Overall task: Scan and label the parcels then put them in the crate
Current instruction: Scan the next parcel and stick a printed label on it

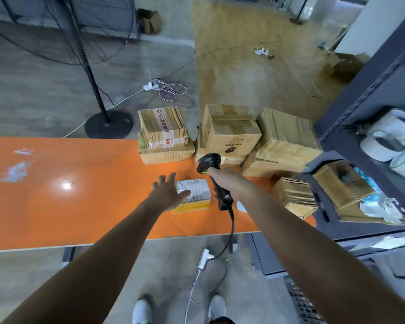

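A small flat yellow parcel [195, 195] with a white printed label on top lies on the orange table [68, 195]. My left hand [167, 191] is spread open at the parcel's left edge, thumb resting on the label. My right hand [229, 183] grips a black handheld barcode scanner [212, 162] just right of the parcel, its head raised above the parcel's far side and its cable hanging off the table's near edge. No crate is in view.
Taped cardboard boxes are stacked along the table's far edge [164, 134] [228, 132] [285, 141], with another pile [295, 195] at the right. A dark metal shelf [369, 108] holding tape rolls stands to the right. A standing fan [103, 118], power strips and cables sit on the floor beyond.
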`<state>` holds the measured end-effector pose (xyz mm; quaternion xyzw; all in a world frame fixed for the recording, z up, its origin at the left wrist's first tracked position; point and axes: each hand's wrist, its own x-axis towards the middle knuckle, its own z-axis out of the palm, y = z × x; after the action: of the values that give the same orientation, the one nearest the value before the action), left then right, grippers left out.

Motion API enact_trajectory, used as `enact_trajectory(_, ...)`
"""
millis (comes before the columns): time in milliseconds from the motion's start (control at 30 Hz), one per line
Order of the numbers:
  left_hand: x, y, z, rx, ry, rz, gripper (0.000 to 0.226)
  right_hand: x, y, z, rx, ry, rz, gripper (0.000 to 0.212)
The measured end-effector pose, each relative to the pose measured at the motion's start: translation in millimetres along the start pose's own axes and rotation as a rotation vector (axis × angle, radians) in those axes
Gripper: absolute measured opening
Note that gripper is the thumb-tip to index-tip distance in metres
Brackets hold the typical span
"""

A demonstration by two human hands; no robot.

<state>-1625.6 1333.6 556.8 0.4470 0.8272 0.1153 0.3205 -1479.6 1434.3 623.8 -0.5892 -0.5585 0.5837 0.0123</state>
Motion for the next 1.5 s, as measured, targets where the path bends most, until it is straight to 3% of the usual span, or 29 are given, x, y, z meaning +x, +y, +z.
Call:
enact_trajectory(700, 7.1, 8.3, 1.1, 0.053, -0.056, 0.007, 0.084, 16.1, 17.8, -7.9, 0.021, 0.061, -0.024, 0.032)
enact_trajectory(867, 10.5, 15.7, 5.7, 0.053, -0.059, 0.015, 0.085, 26.8, 29.5, -18.5, 0.054, 0.081, -0.008, 0.025)
enact_trajectory(1167, 16.4, 34.7, 21.0, 0.028, -0.029, -0.007, 0.084, 69.8, 68.1, -36.5, -0.152, 0.129, 0.023, 0.012)
enact_trajectory(1500, 20.1, 43.8, 42.4, -0.004, -0.021, -0.087, 0.081, 106.9, 87.8, -28.9, -0.324, 0.091, 0.037, 0.025)
